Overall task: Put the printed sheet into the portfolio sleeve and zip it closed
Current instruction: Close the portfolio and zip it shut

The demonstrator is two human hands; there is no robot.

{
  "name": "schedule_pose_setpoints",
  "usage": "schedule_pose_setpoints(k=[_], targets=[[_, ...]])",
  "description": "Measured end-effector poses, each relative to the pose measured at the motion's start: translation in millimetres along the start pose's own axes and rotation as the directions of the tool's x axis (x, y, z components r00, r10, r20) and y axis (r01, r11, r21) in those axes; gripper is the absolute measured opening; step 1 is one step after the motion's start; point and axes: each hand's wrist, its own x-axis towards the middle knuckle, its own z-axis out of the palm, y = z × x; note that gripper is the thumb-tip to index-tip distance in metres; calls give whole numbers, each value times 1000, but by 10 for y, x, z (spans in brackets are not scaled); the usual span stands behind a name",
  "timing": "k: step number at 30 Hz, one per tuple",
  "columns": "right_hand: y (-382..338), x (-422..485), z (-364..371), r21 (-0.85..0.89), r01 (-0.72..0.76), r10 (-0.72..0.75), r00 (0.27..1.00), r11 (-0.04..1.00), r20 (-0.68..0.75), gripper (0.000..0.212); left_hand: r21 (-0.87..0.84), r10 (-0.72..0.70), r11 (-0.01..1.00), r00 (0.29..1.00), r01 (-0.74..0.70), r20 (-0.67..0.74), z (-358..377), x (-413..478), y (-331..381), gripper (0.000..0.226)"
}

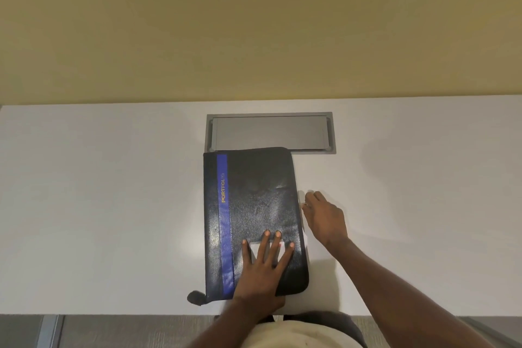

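Fingers point(278, 234) of left hand point(262, 268) spread flat, pinning portfolio point(254, 200) to worktop point(113, 206); right hand point(324, 217) pinching (probably the zip pull) beside its edge.

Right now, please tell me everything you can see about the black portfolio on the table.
The portfolio is a closed, flat case of black, leather-like material with a blue stripe and yellow lettering along its left side. It lies on the white table, its far edge overlapping a grey panel. A dark tab sticks out at its near left corner. The left hand presses flat on its near part; the right hand is at its right edge, fingers pinched on something small.
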Motion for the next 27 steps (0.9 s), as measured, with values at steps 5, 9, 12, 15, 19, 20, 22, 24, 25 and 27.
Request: schedule_pose_setpoints(k=[5, 9, 12, 15, 19, 20, 22, 24, 25, 27], targets=[[17, 55, -62, 54, -16, 14, 999, 998, 29, 23, -81, 25, 996, 988, -38, -155, -56, -12, -77, 100], [28, 38, -40, 89, -18, 12, 998, 996, 61, 22, -173, -132, 981, 962, 92, -237, -337, 296, -346, 83], [15, 35, -13, 124, -31, 21, 996, 992, 81, 22, -213, -220, 963, 939, 166, -264, -688, 640, -625, 80], [10, 28, 18, 141, -54, 42, 996, 989, 83, 20, -219, -264, 955, 910, 200, -320, -1070, 995, -870, 78], [0, -8, 70, 141, -62, 54, 997, 988, 61, 18, -250, -293, 945, 892, 214, -345, -1430, 1369, -1093, 74], [2, -23, 89, 129, -58, 52, 998, 990, 47, 17, -249, -295, 944, 892, 216, -342, -1485, 1430, -1126, 72], [4, -57, 119, 137, -78, 75, 997, 988, 22, 20, -235, -294, 946, 895, 223, -334, -1545, 1508, -1171, 65], [-3, -84, 136, 168, -109, 110, 994, 980, 5, 26, -227, -291, 948, 894, 222, -342, -1554, 1538, -1196, 59], [-3, -89, 146, 178, -121, 124, 992, 977, -8, 28, -228, -289, 949, 892, 219, -348, -1549, 1542, -1204, 56], [-8, -88, 149, 192, -143, 151, 988, 971, -30, 25, -245, -287, 947, 886, 206, -363, -1531, 1533, -1211, 54]])
